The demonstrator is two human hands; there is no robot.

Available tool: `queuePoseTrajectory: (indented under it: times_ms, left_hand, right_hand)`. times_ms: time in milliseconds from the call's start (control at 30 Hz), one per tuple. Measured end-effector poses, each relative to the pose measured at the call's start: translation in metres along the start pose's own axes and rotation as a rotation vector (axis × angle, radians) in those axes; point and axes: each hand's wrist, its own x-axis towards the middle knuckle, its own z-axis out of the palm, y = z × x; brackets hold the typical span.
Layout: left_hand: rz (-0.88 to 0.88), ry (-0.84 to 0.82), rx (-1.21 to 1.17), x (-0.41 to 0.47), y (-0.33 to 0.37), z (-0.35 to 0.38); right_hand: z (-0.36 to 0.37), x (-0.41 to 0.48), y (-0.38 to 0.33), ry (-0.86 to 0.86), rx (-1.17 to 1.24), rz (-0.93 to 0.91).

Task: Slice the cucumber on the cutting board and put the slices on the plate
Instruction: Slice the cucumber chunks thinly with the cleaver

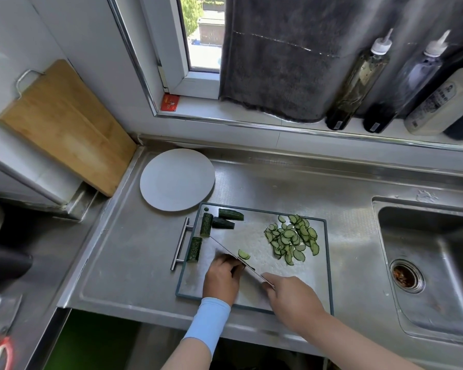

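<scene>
Mid-slicing. My right hand (292, 296) grips knife (223, 246); can't tell what left hand (221, 276) holds. Slices (292, 240) piled on board (251, 229), four chunks (206, 224) uncut, plate (177, 180) bare.

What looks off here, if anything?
Nothing spilled or damaged. The slices sit heaped at the right of the cutting board, uncut cucumber pieces at its left, plate bare. Only oddity: reddish scraps in the sink drain. The right hand grips the knife normally.

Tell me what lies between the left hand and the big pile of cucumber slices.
In the head view, the knife blade and a few fresh slices lie between the left hand and the pile; beyond them the cutting board is bare.
</scene>
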Motion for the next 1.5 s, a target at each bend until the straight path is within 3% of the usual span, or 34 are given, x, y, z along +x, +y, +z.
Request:
queuePoseTrajectory:
  times_ms: [300, 800, 1500]
  left_hand:
    - [-0.004, -0.019, -0.012, -0.001, -0.001, -0.001]
    - [0.049, 0.026, 0.005, -0.004, -0.005, 0.003]
    - [0.028, 0.001, -0.02, -0.003, -0.002, -0.003]
  right_hand:
    - [-0.007, -0.026, 0.015, -0.018, -0.009, 0.008]
    - [0.004, 0.023, -0.012, -0.058, 0.011, 0.006]
    - [0.003, -0.023, 0.013, -0.016, -0.003, 0.019]
